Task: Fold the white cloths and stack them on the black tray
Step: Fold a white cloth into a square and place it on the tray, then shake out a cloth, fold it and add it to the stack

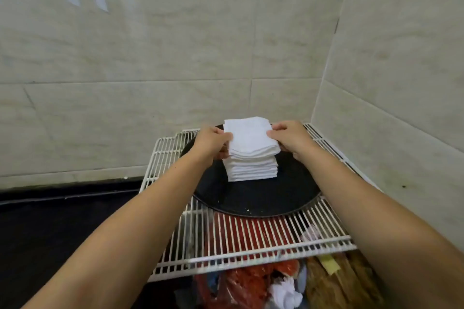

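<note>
A round black tray (263, 198) rests on a white wire rack. On it stands a stack of folded white cloths (252, 169). A folded white cloth (248, 137) lies on top of the stack, slightly raised and skewed. My left hand (213, 142) pinches its left edge and my right hand (291, 137) pinches its right edge. Both forearms reach in from the bottom corners of the view.
The white wire rack (241, 248) sits in a corner between two tiled walls (150, 57). Beneath it lie red bags, crumpled white paper (285, 292) and brown items. A dark floor strip (62, 208) lies to the left.
</note>
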Demonstrator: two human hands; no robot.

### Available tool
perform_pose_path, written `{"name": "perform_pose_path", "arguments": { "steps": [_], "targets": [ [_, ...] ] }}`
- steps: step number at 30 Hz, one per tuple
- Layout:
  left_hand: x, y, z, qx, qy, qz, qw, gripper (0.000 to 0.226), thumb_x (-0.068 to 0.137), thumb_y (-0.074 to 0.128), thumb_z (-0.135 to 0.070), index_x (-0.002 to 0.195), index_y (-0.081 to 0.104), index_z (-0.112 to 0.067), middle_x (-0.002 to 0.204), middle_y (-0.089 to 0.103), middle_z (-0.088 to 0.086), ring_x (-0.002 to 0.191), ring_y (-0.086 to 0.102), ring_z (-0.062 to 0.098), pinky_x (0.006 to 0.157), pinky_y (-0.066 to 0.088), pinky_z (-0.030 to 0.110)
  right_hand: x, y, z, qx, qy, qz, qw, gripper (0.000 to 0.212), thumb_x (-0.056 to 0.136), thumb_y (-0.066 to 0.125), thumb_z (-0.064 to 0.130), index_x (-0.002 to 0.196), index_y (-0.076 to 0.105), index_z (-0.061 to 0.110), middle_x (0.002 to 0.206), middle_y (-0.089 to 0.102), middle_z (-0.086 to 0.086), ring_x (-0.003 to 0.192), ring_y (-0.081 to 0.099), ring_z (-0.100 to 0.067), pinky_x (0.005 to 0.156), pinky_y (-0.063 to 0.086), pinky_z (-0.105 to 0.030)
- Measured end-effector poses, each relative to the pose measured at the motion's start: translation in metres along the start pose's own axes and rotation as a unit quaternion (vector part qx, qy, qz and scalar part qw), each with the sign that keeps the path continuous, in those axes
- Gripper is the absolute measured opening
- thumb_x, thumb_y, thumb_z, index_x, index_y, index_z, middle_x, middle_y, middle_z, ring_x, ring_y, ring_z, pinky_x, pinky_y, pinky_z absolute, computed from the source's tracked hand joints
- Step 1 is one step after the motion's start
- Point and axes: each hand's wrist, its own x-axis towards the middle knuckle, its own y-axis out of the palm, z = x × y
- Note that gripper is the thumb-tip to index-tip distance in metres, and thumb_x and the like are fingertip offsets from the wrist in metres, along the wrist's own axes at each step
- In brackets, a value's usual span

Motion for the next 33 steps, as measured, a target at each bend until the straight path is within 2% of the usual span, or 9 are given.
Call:
{"name": "perform_pose_path", "arguments": {
  "steps": [2, 4, 7, 12, 16, 20, 22, 29, 33],
  "targets": [
    [0.002, 0.003, 0.007, 0.026, -0.003, -0.018, 0.999, 0.030, 0.090, 0.059, -0.006, 0.064, 0.044, -0.010, 0.057, 0.045, 0.007, 0.047, 0.042, 0.016, 0.034, 0.038, 0.015, 0.006, 0.002, -0.011, -0.010, 0.004, 0.024, 1.000, 0.005, 0.086, 0.063, 0.008, 0.084, 0.063, 0.013, 0.085, 0.063, -0.009, 0.077, 0.060, -0.024, 0.065, 0.050, -0.034],
    [0.003, 0.004, 0.015, 0.060, 0.003, -0.036, 0.998, 0.031, 0.090, 0.059, -0.008, 0.063, 0.043, -0.011, 0.056, 0.046, 0.007, 0.045, 0.041, 0.016, 0.032, 0.033, 0.016, 0.010, 0.003, -0.019, -0.011, 0.002, 0.038, 0.999, 0.007, 0.085, 0.064, 0.009, 0.092, 0.064, 0.011, 0.091, 0.065, -0.010, 0.084, 0.063, -0.027, 0.070, 0.055, -0.038],
    [0.005, 0.002, 0.023, 0.107, 0.008, -0.060, 0.992, 0.030, 0.088, 0.060, -0.013, 0.063, 0.045, -0.012, 0.055, 0.047, 0.005, 0.044, 0.040, 0.015, 0.034, 0.029, 0.019, 0.010, 0.007, -0.022, -0.032, -0.014, 0.046, 0.998, 0.006, 0.085, 0.064, 0.010, 0.082, 0.063, 0.015, 0.084, 0.064, -0.005, 0.084, 0.064, -0.025, 0.077, 0.056, -0.042],
    [0.000, 0.001, 0.031, 0.139, 0.006, -0.073, 0.988, 0.019, 0.088, 0.062, -0.020, 0.076, 0.050, -0.011, 0.058, 0.050, 0.003, 0.049, 0.041, 0.015, 0.041, 0.032, 0.023, 0.009, 0.011, -0.027, -0.074, -0.037, 0.055, 0.995, 0.005, 0.086, 0.063, 0.011, 0.091, 0.063, 0.011, 0.081, 0.062, -0.002, 0.073, 0.060, -0.019, 0.071, 0.050, -0.035],
    [-0.005, -0.005, 0.032, 0.128, -0.001, -0.066, 0.990, 0.025, 0.090, 0.060, -0.032, 0.078, 0.048, -0.014, 0.067, 0.057, 0.000, 0.054, 0.046, 0.013, 0.043, 0.034, 0.022, 0.010, 0.003, -0.025, -0.057, -0.035, 0.026, 0.997, 0.021, 0.085, 0.067, 0.022, 0.103, 0.061, 0.011, 0.093, 0.063, -0.005, 0.086, 0.062, -0.025, 0.077, 0.050, -0.037],
    [-0.020, -0.031, 0.023, 0.083, 0.018, -0.088, 0.992, 0.027, 0.093, 0.055, -0.036, 0.082, 0.045, -0.013, 0.072, 0.056, 0.002, 0.053, 0.044, 0.013, 0.040, 0.031, 0.021, -0.005, -0.004, 0.011, -0.063, -0.115, -0.055, 0.990, 0.028, 0.089, 0.062, 0.027, 0.110, 0.061, 0.008, 0.096, 0.059, -0.004, 0.090, 0.055, -0.017, 0.078, 0.041, -0.026],
    [-0.033, -0.052, 0.018, 0.065, 0.032, -0.097, 0.993, 0.024, 0.095, 0.053, -0.033, 0.084, 0.045, -0.013, 0.070, 0.055, 0.002, 0.050, 0.043, 0.013, 0.038, 0.029, 0.019, -0.022, 0.006, 0.037, -0.062, -0.161, -0.054, 0.983, 0.024, 0.091, 0.057, 0.025, 0.109, 0.061, 0.010, 0.094, 0.057, -0.001, 0.090, 0.054, -0.016, 0.075, 0.039, -0.023],
    [-0.139, -0.177, 0.039, 0.127, 0.068, -0.160, 0.977, 0.019, 0.097, 0.049, -0.028, 0.097, 0.049, -0.009, 0.075, 0.057, 0.003, 0.057, 0.051, 0.014, 0.049, 0.037, 0.025, -0.122, 0.154, 0.090, -0.128, -0.310, 0.103, 0.937, 0.021, 0.095, 0.051, 0.021, 0.103, 0.064, 0.006, 0.100, 0.066, -0.010, 0.092, 0.058, -0.022, 0.074, 0.038, -0.026],
    [-0.239, -0.292, 0.091, 0.275, 0.044, -0.256, 0.926, 0.021, 0.094, 0.052, -0.034, 0.095, 0.056, -0.014, 0.082, 0.064, 0.005, 0.071, 0.057, 0.019, 0.063, 0.044, 0.030, -0.218, 0.284, 0.100, -0.153, -0.376, 0.195, 0.893, 0.021, 0.095, 0.049, 0.025, 0.102, 0.064, 0.010, 0.102, 0.064, -0.009, 0.094, 0.060, -0.025, 0.077, 0.041, -0.028]
  ]
}}
